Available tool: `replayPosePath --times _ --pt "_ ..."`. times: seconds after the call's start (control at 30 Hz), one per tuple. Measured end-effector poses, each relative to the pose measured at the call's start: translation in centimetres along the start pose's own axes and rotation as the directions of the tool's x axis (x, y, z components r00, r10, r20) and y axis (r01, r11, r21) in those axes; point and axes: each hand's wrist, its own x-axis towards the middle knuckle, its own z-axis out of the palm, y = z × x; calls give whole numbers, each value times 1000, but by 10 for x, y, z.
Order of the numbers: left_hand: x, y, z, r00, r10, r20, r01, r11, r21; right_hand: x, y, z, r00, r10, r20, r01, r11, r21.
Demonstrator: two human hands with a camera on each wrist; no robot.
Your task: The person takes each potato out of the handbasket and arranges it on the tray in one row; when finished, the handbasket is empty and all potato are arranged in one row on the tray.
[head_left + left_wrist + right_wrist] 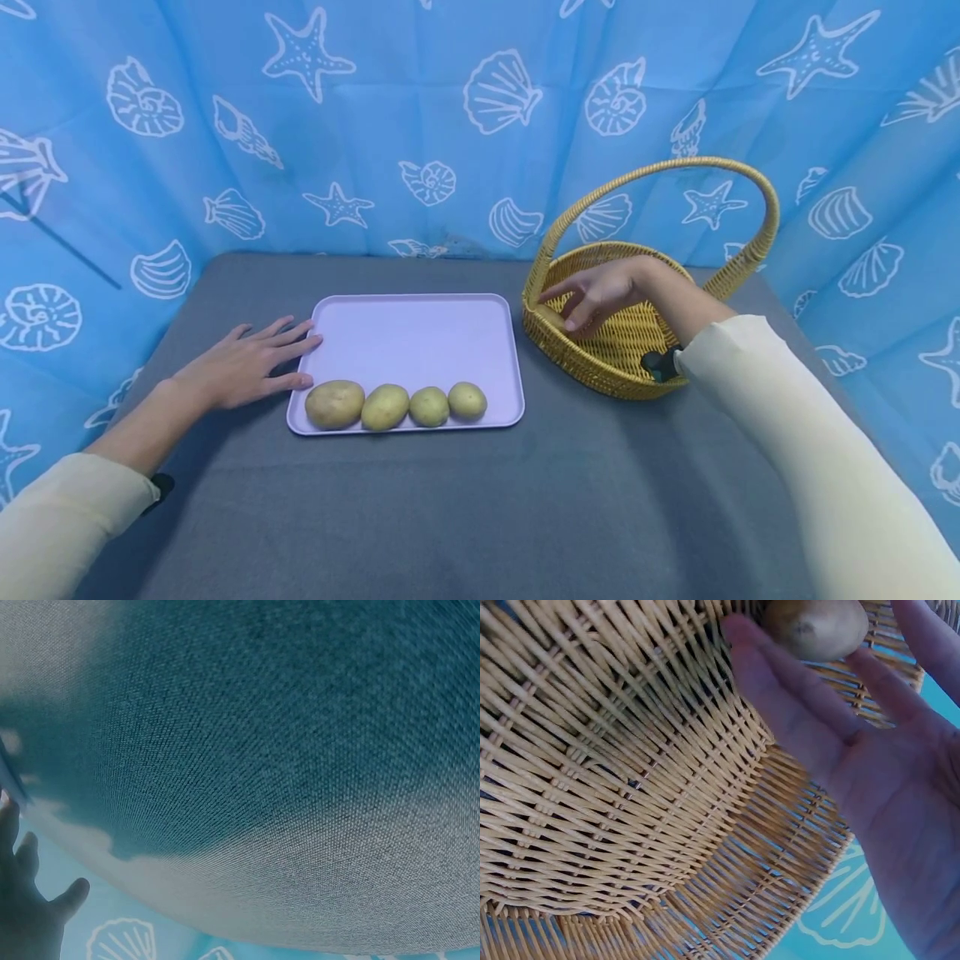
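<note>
My left hand [243, 364] lies with fingers spread at the left edge of a pale lilac tray [412, 333], the fingertips over its rim. Along the tray's near side, several potatoes sit in a row, the largest potato [334, 404] at the left and a small round potato [467, 401] at the right. Inside a wicker basket [630, 333], my right hand [603, 292] reaches to the left wall and pinches another potato [817, 628] between thumb and fingers. Part of that potato is cut off by the right wrist view's top edge.
The basket's tall arched handle [675, 164] rises above my right forearm. A grey cloth [480, 508] covers the table under tray and basket. Behind and at both sides hangs a blue curtain [420, 125] with white shells and starfish.
</note>
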Motion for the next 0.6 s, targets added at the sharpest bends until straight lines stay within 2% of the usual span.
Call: replayPosePath --times 0.1,0.2,0.6 --pt "1 -1 0 1000 1 2 -1 1000 2 2 3 -3 1000 -12 7 11 998 55" --pt "1 -1 1 1000 0 3 0 1000 0 3 4 -5 1000 -9 10 8 998 65" --pt "1 -1 0 1000 2 0 -2 1000 0 10 1 -3 998 -13 -66 12 1000 -8"
